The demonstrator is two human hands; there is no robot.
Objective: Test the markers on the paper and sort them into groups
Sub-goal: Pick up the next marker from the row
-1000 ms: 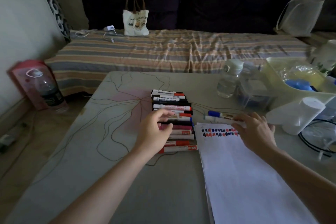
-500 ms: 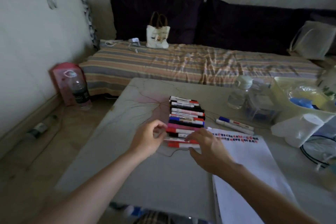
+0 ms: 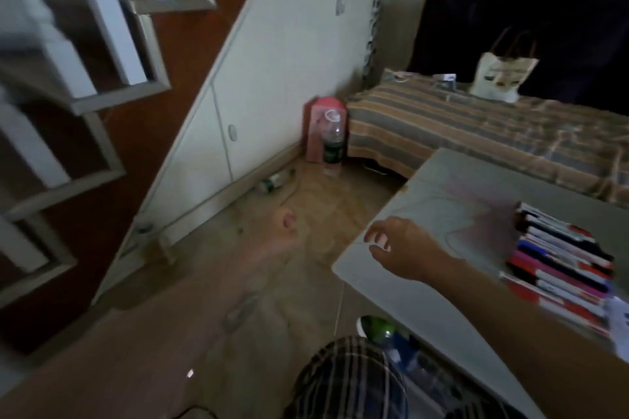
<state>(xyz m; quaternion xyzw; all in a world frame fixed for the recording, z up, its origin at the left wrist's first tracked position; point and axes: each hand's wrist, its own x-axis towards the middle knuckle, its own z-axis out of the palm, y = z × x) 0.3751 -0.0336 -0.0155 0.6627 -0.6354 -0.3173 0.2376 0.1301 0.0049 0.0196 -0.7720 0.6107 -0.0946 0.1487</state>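
With the view turned floorward, the right hand (image 3: 405,247), fingers loose and empty, could blindly scatter the markers (image 3: 561,258); the left hand (image 3: 284,224) seems blurred, grip unclear.

1. A home living room: a striped daybed (image 3: 476,133) with dark cushions (image 3: 531,41) at upper right.
2. A staircase (image 3: 68,95) at left, with cupboard doors (image 3: 218,146) beneath.
3. Wooden floor (image 3: 204,282), low table (image 3: 425,265).

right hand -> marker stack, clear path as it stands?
Probably yes. The right hand hovers over the table's left corner, fingers loose and holding nothing. Only bare tabletop lies between it and the marker stack to its right; nothing visible blocks a sideways reach.
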